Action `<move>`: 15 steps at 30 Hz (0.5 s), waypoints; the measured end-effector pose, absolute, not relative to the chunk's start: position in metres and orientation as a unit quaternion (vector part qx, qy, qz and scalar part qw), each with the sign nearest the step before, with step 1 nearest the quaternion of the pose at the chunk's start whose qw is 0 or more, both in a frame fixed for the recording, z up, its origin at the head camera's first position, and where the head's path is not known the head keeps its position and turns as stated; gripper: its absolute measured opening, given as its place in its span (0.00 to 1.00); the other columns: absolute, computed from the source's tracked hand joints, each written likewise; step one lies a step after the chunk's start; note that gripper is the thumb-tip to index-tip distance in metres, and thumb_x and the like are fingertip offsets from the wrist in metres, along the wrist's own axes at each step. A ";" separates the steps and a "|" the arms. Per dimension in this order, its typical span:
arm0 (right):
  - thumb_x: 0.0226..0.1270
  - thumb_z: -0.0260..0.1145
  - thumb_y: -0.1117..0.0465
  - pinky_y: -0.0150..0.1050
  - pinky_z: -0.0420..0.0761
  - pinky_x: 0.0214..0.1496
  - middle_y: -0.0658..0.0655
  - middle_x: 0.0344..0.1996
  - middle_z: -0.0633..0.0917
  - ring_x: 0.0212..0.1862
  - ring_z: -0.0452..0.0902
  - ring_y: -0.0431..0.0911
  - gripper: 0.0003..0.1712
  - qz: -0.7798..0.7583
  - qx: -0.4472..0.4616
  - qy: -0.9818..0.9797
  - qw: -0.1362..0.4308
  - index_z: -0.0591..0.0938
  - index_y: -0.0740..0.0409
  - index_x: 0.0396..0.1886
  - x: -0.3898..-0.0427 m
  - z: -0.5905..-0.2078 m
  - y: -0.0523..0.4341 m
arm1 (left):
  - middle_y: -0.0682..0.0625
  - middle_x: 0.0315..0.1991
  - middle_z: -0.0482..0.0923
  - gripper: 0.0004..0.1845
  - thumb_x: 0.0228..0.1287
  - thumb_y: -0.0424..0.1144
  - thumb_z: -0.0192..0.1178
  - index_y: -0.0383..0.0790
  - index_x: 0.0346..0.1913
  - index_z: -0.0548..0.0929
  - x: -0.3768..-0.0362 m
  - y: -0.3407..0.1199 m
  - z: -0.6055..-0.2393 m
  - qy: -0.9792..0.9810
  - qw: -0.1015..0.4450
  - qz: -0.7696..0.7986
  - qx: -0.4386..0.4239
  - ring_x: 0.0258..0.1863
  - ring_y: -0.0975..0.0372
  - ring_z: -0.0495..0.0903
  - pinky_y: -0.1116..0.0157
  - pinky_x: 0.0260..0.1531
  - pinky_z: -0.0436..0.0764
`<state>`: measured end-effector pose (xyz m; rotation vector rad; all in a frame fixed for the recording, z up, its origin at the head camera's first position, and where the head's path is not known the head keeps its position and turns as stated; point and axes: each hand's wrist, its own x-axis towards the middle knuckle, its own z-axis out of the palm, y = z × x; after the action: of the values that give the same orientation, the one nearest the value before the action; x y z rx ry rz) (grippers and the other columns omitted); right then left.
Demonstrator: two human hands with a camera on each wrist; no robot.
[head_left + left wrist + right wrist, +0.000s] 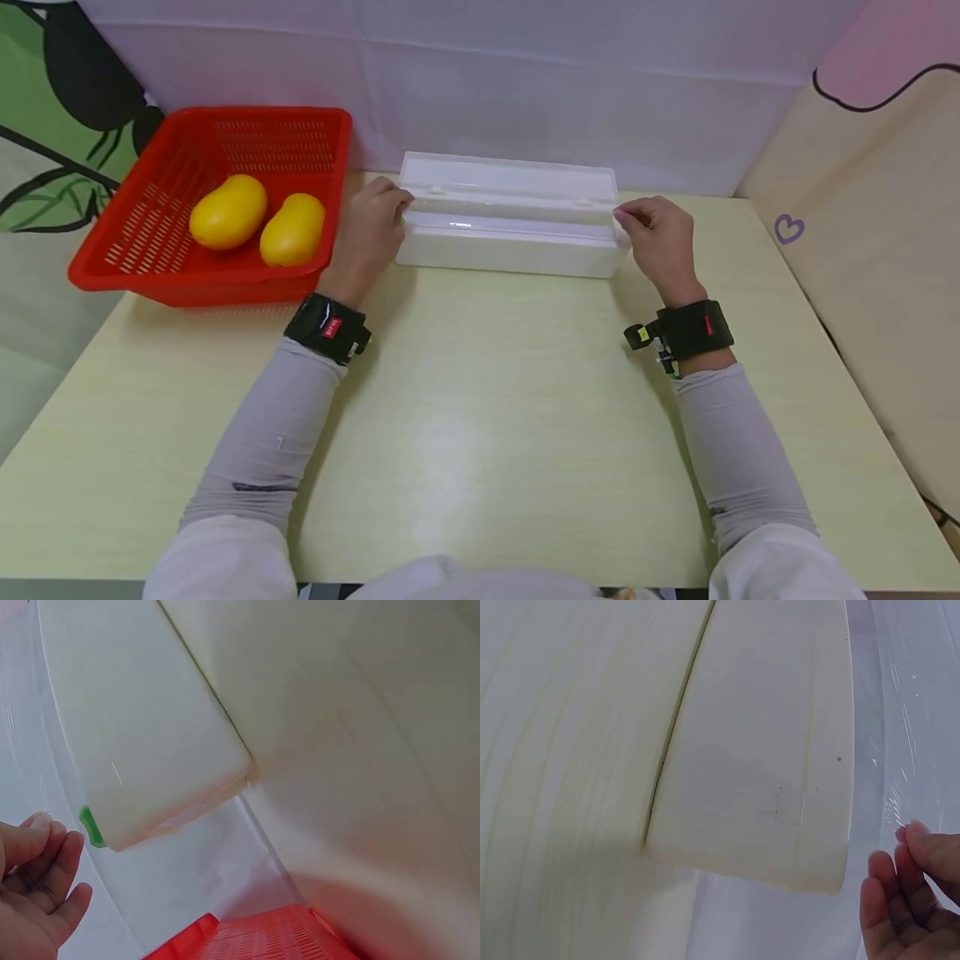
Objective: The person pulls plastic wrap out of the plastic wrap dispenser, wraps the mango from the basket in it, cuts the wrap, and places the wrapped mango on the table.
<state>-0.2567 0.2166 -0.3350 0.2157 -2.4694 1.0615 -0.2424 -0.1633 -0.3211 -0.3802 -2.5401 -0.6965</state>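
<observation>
A long white cling film dispenser [502, 252] stands at the back of the table, its lid [510, 177] raised. My left hand [371, 232] is at the dispenser's left end, thumb and forefinger pinching the edge of clear cling film [901, 750]. At the other end my right hand [663, 243] pinches the film's opposite corner. Streaks and creases in the film catch the light between the hands in both wrist views. A small green piece [91, 826] sits at the dispenser's left corner.
Left of the dispenser, a red plastic basket [202, 292] holds two yellow mangoes, one mango [228, 212] behind and another mango [294, 231] nearer the dispenser. A pale cloth backdrop [480, 75] hangs right behind. The wooden table [487, 400] spreads out in front.
</observation>
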 end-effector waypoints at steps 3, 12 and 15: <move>0.71 0.66 0.61 0.27 0.71 0.39 0.61 0.38 0.85 0.38 0.76 0.43 0.12 0.389 0.079 -0.890 0.225 0.88 0.66 0.43 -0.256 -0.334 0.217 | 0.39 0.46 0.83 0.13 0.70 0.32 0.59 0.31 0.52 0.86 -0.242 -0.162 -0.319 -0.928 0.233 -0.258 -0.136 0.42 0.50 0.80 0.60 0.57 0.79; 0.70 0.67 0.60 0.25 0.72 0.36 0.60 0.37 0.85 0.36 0.76 0.39 0.12 0.397 0.066 -0.884 0.238 0.89 0.65 0.43 -0.254 -0.328 0.217 | 0.38 0.46 0.83 0.12 0.71 0.32 0.59 0.30 0.51 0.86 -0.240 -0.161 -0.314 -0.925 0.239 -0.261 -0.141 0.41 0.51 0.79 0.59 0.55 0.80; 0.70 0.67 0.60 0.25 0.71 0.36 0.60 0.37 0.84 0.37 0.76 0.40 0.12 0.398 0.063 -0.883 0.240 0.89 0.65 0.43 -0.254 -0.328 0.217 | 0.38 0.45 0.83 0.12 0.70 0.32 0.59 0.30 0.51 0.86 -0.240 -0.161 -0.313 -0.922 0.242 -0.266 -0.142 0.41 0.50 0.79 0.59 0.56 0.80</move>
<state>-0.2536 0.2165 -0.3276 0.1716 -2.4172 1.0902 -0.2395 -0.1606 -0.3135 -0.3869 -2.5219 -0.7262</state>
